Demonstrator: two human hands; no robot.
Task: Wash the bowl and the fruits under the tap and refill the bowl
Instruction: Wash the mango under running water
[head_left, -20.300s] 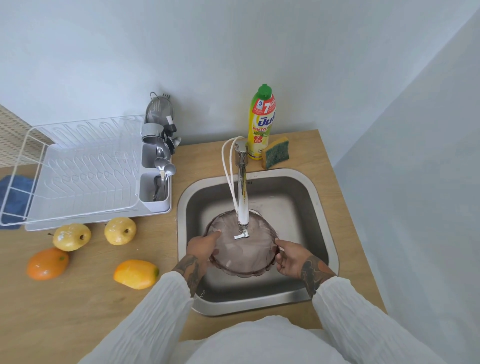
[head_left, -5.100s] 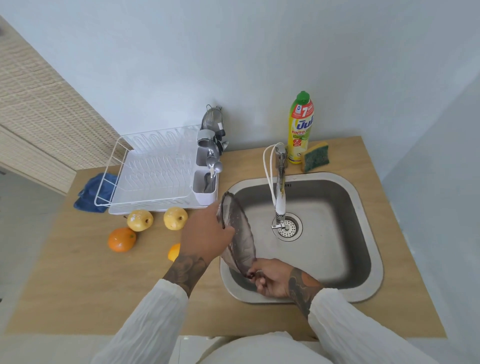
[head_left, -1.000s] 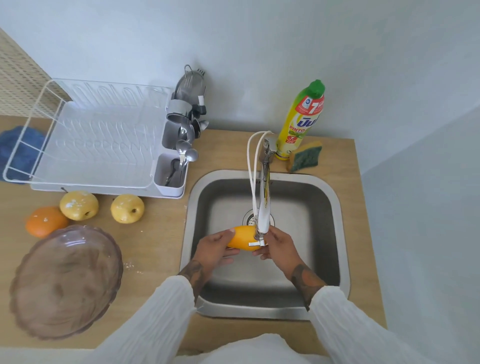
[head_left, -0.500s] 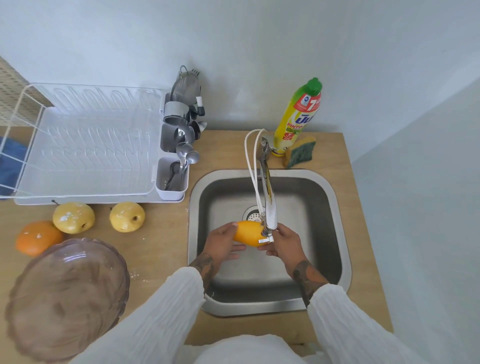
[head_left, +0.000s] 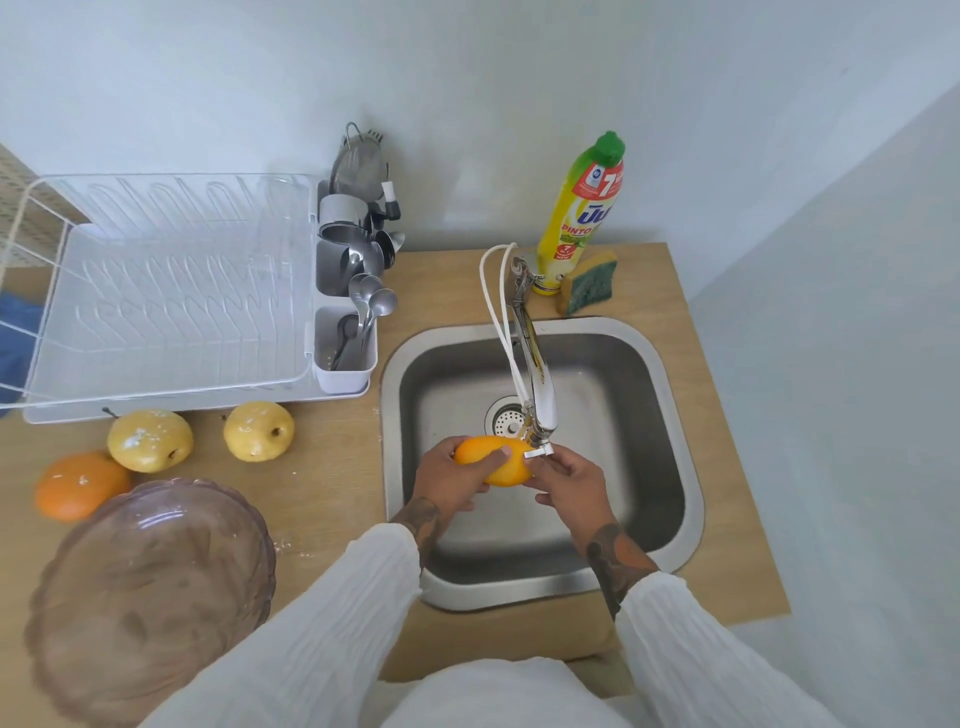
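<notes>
Over the steel sink (head_left: 670, 415), a yellow-orange mango (head_left: 493, 460) sits right under the tap spout (head_left: 537, 405). My left hand (head_left: 449, 480) grips its left end, thumb across the top. My right hand (head_left: 569, 480) holds its right end with curled fingers. The brownish glass bowl (head_left: 150, 592) stands on the counter at the lower left with nothing in it. Two yellow apples (head_left: 149, 439) (head_left: 258, 430) and an orange (head_left: 78, 483) lie on the counter above the bowl, with white specks on them.
A white dish rack (head_left: 166, 296) with a cutlery holder (head_left: 345, 338) fills the back left. A yellow detergent bottle (head_left: 579, 218) and a sponge (head_left: 589, 283) stand behind the sink. A blue cloth (head_left: 15, 343) lies at the far left. White walls close the back and right.
Both hands keep the mango under the spout and have turned it slightly; my left thumb now lies across its top. The camera view has shifted a little.
</notes>
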